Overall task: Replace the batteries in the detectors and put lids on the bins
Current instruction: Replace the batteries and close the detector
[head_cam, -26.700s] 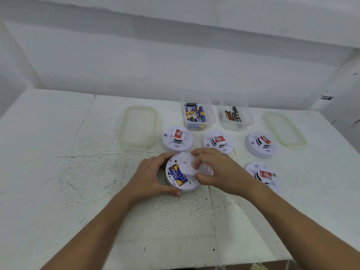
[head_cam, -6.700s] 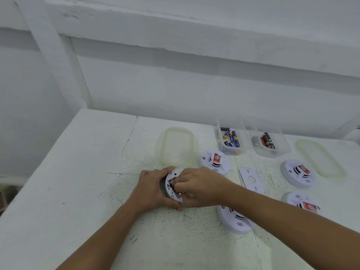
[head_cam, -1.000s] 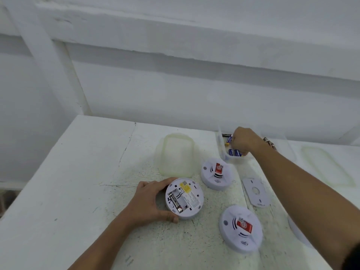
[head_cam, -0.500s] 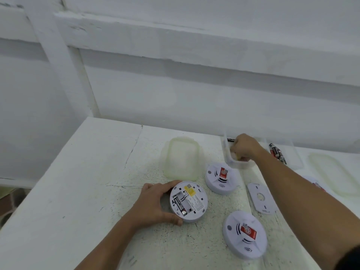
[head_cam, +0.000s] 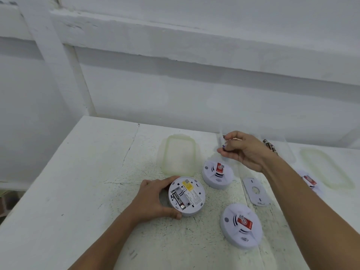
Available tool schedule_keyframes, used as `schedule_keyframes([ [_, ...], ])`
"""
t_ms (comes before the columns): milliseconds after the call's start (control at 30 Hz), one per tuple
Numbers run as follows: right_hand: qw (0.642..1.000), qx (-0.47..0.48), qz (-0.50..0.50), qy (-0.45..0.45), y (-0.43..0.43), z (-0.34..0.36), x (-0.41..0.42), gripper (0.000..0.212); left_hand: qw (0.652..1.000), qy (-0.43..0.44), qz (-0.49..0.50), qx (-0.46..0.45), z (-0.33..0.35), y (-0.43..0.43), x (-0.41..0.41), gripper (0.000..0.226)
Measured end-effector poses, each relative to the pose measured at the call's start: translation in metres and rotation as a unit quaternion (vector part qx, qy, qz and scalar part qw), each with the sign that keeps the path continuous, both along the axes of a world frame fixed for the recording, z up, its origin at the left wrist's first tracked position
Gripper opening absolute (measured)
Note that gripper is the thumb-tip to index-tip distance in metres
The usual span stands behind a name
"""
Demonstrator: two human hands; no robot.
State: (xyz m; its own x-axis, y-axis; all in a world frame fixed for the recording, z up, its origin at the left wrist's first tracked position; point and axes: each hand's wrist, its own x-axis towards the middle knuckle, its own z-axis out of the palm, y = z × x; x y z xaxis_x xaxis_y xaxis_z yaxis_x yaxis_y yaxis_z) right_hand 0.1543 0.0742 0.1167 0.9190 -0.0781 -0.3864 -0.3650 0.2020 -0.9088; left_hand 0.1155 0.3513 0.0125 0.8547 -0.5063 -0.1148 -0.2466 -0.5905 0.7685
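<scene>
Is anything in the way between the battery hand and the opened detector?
Nothing visible. The right hand pinches a battery in the air; the open detector, held by the left hand, lies uncovered. Another detector sits below that path.

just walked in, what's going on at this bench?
A person is swapping detector batteries. The left hand grips an open detector, back up on the table, with a seated battery in its compartment. The right hand, raised further back, pinches what looks like a loose battery, though it is blurred. The cover plate lies to the right, two face-up detectors sit nearby, and both bin lids lie flat on the table.
</scene>
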Motion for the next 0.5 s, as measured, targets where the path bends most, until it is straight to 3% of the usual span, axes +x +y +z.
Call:
schedule_keyframes([
  [233,0.99,-0.07,0.111,-0.055,0.048,-0.019,-0.031,0.032,1.0,-0.021,-0.012,0.011,-0.004,0.001,0.001,0.09],
  [333,0.975,-0.145,0.154,-0.063,0.064,-0.033,-0.042,0.037,0.999,-0.032,-0.013,0.013,-0.006,0.001,0.003,0.091],
  [500,0.895,-0.375,0.208,-0.121,0.084,-0.05,-0.056,0.026,0.999,-0.034,-0.021,0.004,-0.008,0.002,0.004,0.098],
])
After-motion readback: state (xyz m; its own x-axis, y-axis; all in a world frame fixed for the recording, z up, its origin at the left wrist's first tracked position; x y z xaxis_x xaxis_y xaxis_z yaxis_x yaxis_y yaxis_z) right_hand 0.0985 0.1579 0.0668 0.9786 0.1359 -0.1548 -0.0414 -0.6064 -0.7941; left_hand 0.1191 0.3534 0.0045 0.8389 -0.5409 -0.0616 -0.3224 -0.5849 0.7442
